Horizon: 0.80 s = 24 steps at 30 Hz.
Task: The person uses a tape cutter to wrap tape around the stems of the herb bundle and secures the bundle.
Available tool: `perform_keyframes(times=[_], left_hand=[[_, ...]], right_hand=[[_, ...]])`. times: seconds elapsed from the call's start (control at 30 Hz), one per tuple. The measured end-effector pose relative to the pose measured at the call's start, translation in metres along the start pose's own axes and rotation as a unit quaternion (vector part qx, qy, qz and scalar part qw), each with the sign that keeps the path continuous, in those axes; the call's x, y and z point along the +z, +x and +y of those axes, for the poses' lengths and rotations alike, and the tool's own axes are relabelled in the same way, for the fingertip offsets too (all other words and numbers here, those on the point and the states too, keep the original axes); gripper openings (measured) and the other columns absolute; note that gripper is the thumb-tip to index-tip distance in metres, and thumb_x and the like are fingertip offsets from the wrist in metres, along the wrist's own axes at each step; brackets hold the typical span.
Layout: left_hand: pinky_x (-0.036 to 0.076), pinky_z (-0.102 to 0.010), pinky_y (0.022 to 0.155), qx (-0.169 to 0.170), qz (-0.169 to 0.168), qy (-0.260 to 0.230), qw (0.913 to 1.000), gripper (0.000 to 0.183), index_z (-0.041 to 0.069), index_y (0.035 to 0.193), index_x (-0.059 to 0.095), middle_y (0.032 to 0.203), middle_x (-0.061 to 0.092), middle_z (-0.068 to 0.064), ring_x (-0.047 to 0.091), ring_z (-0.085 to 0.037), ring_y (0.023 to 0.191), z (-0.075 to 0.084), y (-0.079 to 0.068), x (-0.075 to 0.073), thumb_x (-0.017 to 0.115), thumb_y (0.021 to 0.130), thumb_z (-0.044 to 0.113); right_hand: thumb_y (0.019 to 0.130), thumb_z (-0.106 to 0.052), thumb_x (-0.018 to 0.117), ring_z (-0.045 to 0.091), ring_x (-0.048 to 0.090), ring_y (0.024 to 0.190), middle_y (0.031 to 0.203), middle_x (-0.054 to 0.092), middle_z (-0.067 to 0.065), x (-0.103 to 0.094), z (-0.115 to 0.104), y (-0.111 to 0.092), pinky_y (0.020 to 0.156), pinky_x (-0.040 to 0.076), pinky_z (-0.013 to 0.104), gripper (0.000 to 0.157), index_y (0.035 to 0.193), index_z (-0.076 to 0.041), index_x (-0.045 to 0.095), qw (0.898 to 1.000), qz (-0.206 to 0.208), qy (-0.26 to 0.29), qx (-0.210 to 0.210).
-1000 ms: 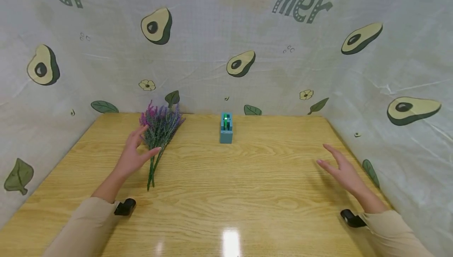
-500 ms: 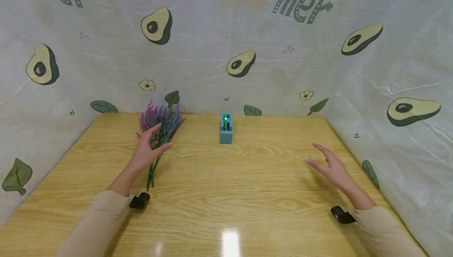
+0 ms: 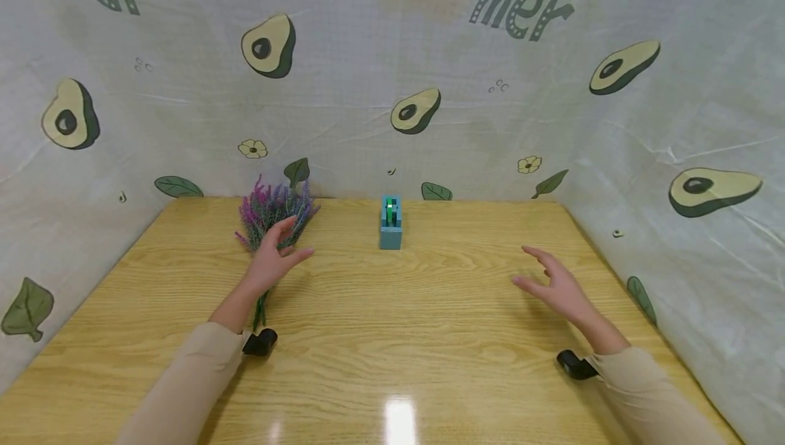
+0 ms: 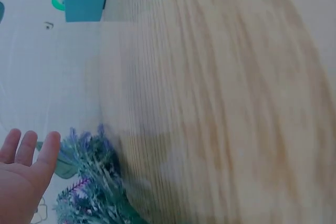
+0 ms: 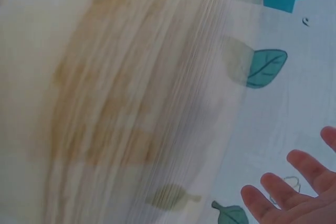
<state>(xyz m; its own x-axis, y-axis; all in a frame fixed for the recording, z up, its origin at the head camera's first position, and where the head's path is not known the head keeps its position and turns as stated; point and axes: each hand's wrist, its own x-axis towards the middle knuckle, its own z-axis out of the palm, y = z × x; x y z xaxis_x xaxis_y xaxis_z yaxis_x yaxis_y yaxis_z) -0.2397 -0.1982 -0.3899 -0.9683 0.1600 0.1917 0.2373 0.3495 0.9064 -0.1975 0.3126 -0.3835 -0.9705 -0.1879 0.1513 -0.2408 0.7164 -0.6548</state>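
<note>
My left hand (image 3: pixel 272 262) hovers in front of a bunch of purple and pink lavender-like flowers (image 3: pixel 260 208), covering part of the stems. Its fingers are spread and hold nothing; in the left wrist view the flowers (image 4: pixel 94 182) appear just beside the fingers. At the back middle of the table stands a blue tape dispenser (image 3: pixel 390 237) with a green roll in it. It lies between both hands and farther off. My right hand (image 3: pixel 559 289) is held over the right side of the table, thumb and fingers apart, touching nothing.
The light wooden table (image 3: pixel 392 336) ends at a white cloth wall (image 3: pixel 343 131) printed with avocados and leaves. The cloth also encloses both sides. A black wrist camera (image 3: pixel 260 343) sits at the left sleeve, another camera (image 3: pixel 576 365) at the right.
Both hands have moved inward, the left one to the right across the flowers, the right one to the left. The flowers and the tape dispenser have stayed in place.
</note>
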Motion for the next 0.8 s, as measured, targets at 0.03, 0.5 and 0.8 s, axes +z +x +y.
perform_keyframes(times=[0.03,0.5,0.8], left_hand=[[0.029,-0.052,0.104,-0.001,0.001,-0.001,1.0,0.079,0.006,0.147,0.021,0.149,0.019,-0.016,0.02,-0.035,0.135,0.001,0.001,0.002,0.067,0.087,0.027],[0.031,-0.05,0.104,-0.023,-0.011,-0.01,0.9996,0.074,0.008,0.146,0.027,0.148,0.024,-0.015,0.023,-0.033,0.134,0.002,0.016,0.026,0.067,0.087,0.027],[0.034,-0.053,0.1,-0.045,-0.03,-0.016,0.9984,0.071,0.01,0.145,0.029,0.147,0.026,-0.014,0.023,-0.034,0.134,0.01,0.021,0.039,0.067,0.088,0.028]], right_hand=[[0.089,-0.03,0.065,0.046,0.023,0.13,0.144,0.027,0.028,0.002,-0.001,0.001,0.1,0.025,0.062,0.072,0.144,-0.001,0.03,1.0,-0.001,-0.002,-0.002],[0.087,-0.032,0.067,0.043,0.027,0.129,0.141,0.033,0.025,0.022,-0.006,0.013,0.1,0.027,0.059,0.07,0.141,0.0,0.035,1.0,-0.009,0.003,-0.025],[0.088,-0.031,0.066,0.042,0.028,0.129,0.14,0.034,0.025,0.03,-0.017,0.02,0.101,0.026,0.059,0.067,0.14,0.0,0.036,0.999,-0.018,0.012,-0.034]])
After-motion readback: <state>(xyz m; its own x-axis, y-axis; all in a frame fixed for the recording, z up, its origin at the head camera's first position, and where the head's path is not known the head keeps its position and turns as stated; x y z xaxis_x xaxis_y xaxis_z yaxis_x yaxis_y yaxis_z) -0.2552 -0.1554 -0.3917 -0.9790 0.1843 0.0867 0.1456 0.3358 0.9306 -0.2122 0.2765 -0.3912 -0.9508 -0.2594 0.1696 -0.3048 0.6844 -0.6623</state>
